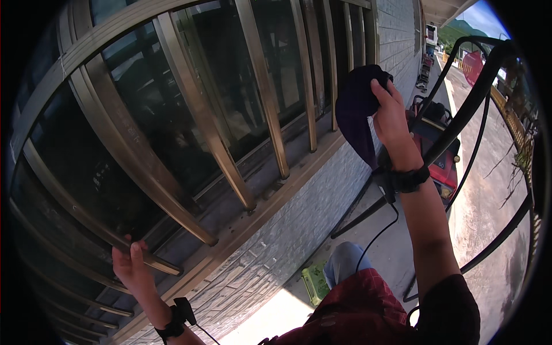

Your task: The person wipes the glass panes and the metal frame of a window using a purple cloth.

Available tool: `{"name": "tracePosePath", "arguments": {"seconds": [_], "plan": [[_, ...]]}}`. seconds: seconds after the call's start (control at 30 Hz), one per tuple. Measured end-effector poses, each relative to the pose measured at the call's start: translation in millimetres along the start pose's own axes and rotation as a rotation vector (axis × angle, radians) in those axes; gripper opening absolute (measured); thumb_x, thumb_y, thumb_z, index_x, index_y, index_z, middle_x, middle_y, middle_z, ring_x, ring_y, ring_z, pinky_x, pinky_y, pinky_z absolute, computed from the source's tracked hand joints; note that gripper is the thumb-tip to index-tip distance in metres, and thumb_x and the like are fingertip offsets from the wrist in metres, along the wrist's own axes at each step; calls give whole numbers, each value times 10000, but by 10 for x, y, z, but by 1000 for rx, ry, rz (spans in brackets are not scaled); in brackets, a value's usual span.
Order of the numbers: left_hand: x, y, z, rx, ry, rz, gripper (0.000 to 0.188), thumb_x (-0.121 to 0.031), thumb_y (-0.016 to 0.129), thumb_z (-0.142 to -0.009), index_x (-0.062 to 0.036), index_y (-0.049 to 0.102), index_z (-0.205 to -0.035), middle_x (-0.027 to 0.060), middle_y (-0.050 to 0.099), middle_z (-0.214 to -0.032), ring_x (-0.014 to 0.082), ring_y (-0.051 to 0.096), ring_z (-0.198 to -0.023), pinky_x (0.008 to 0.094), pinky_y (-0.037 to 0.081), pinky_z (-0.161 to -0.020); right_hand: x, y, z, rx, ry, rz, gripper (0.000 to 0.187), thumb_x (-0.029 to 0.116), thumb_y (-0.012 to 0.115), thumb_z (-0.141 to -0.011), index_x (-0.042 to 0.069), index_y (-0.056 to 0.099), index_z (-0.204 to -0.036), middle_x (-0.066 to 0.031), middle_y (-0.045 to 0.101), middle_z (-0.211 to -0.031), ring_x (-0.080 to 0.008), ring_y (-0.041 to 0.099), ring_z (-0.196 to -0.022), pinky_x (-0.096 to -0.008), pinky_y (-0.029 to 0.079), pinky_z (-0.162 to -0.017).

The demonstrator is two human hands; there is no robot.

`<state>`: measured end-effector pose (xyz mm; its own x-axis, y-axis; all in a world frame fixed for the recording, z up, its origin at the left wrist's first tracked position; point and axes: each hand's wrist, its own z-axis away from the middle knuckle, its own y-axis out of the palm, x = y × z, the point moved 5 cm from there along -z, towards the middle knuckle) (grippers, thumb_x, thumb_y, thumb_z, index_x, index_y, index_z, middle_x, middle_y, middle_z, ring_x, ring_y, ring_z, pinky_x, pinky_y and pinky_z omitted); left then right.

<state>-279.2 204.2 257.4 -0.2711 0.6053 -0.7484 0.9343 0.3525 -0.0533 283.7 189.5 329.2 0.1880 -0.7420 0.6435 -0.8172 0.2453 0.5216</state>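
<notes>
My right hand (392, 118) is raised beside the right end of a barred window, its fingers closed on a dark purple cloth (353, 106). The cloth hangs down in front of the wall next to the window frame. Low on the left, my left hand (135, 269) has its fingers wrapped round the lower part of a bronze-coloured metal window bar (163, 264). Several more bars (202, 118) run across dark glass (135, 115). Below them is a metal sill (270, 214). Whether the cloth touches the wall or frame, I cannot tell.
On the right stands a red machine (441, 183) with a black tubular frame (460, 121). A green container (315, 283) is on the ground by my leg. Thin cables trail from black wrist straps (409, 179). A pale brick wall (299, 204) lies below the sill.
</notes>
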Motion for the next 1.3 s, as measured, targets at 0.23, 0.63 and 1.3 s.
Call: {"name": "tracePosePath", "arguments": {"seconds": [0.23,0.63,1.3], "plan": [[-72,102,42,4,-49,-72,261,-126,583,-913,21,501,-1113,67,617,-808,133,561,-753,261,442,-715,-683,315,-718,284,-362,454,539,274,509,-964,-48,343,-1363,-115,482,-1305,-171,435,-1196,-286,334,-1018],[-277,-257,391,-114,-268,-365,219,-164,626,-904,-13,570,-1053,74,641,-962,140,587,-821,268,474,-711,-946,526,-904,752,94,287,206,176,533,-945,-7,504,-1034,-38,498,-768,-134,464,-654,-276,417,-621],[185,-114,380,-28,-594,-980,772,-286,667,-815,-11,276,-1421,262,607,-931,401,570,-779,479,469,-709,-669,372,-1149,764,408,402,303,28,538,-760,4,564,-1061,-227,607,-927,-351,560,-815,-408,462,-749]]}}
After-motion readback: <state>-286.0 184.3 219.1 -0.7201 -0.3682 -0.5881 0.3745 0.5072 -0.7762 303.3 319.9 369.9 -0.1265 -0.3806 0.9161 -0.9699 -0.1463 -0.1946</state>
